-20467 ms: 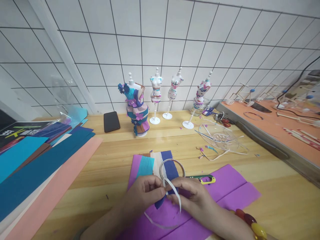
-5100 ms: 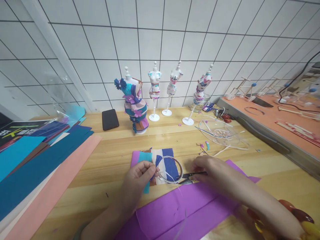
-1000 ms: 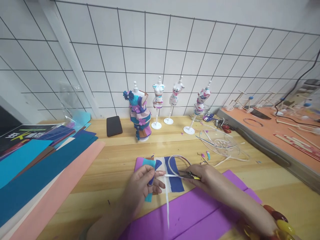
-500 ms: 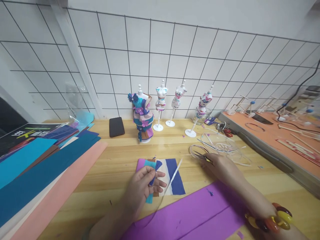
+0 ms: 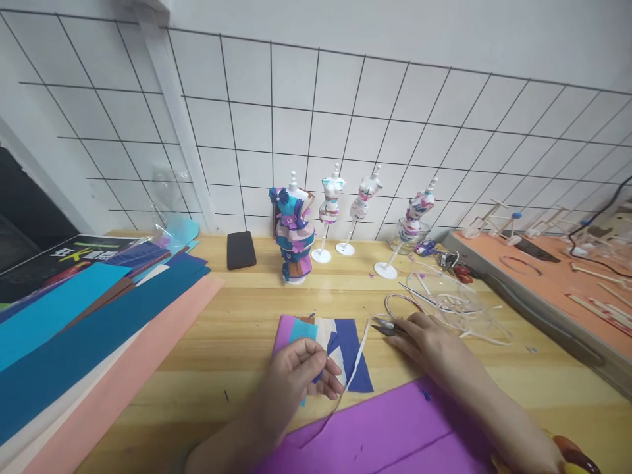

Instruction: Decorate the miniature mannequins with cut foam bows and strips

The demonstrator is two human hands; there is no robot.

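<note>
Pinching folded navy paper (image 5: 334, 341), left hand (image 5: 302, 372) is engaged; right hand (image 5: 434, 345) covers scissors (image 5: 389, 325), grip not determinable. Step appears to be trimming; any cut calls for steadying the white strip (image 5: 361, 352).

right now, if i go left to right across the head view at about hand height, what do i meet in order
Teal paper strip, peach paper strip, left hand, narrow white strip, scissors, right hand, grey-edged orange surface.
</note>
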